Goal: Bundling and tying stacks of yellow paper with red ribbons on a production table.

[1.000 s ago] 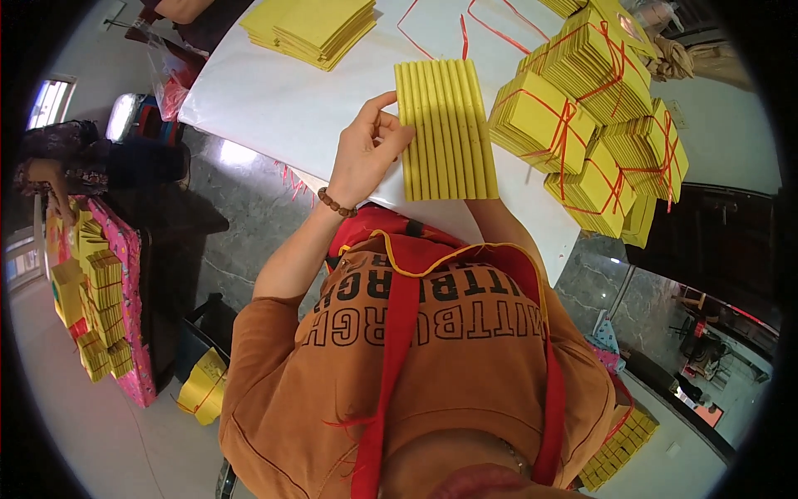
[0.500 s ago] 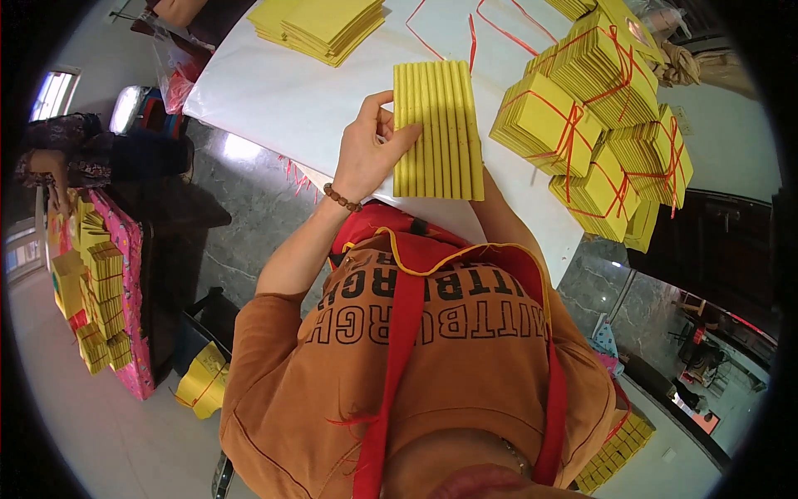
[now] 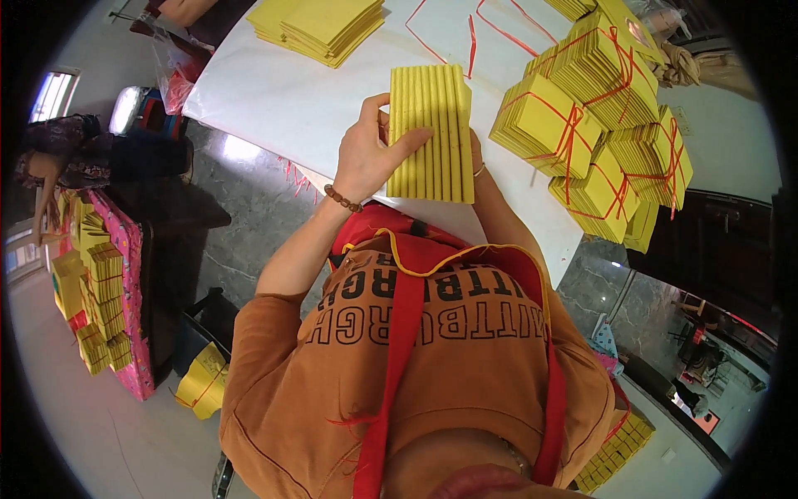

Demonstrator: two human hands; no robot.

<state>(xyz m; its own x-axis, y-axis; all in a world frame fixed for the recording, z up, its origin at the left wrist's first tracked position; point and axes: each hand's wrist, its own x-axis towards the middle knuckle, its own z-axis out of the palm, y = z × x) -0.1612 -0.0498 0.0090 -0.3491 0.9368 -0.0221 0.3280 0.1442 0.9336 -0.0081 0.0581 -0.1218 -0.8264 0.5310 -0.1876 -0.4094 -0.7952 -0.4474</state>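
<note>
I hold a stack of folded yellow paper (image 3: 430,158) upright over the near edge of the table, its rounded folds facing me as parallel ridges. My left hand (image 3: 371,150), with a brown bead bracelet at the wrist, grips its left side; the thumb lies across the ridges and the other fingers go behind. At the right side my right hand (image 3: 476,155) shows only in part, against the back of the stack; its fingers are hidden. Beyond the stack, a red string (image 3: 472,50) lies in loose lengths on the white tabletop (image 3: 274,91).
Loose yellow paper (image 3: 320,25) is piled at the far left of the table. Several yellow bundles tied with red string (image 3: 553,125) stand at the right. To the left, a person (image 3: 46,179) is beside a pink-covered table (image 3: 133,308) with more bundles.
The stack has shifted slightly left and down, and my left thumb reaches farther across it. More of my right hand shows at its right edge. The person at left has moved an arm.
</note>
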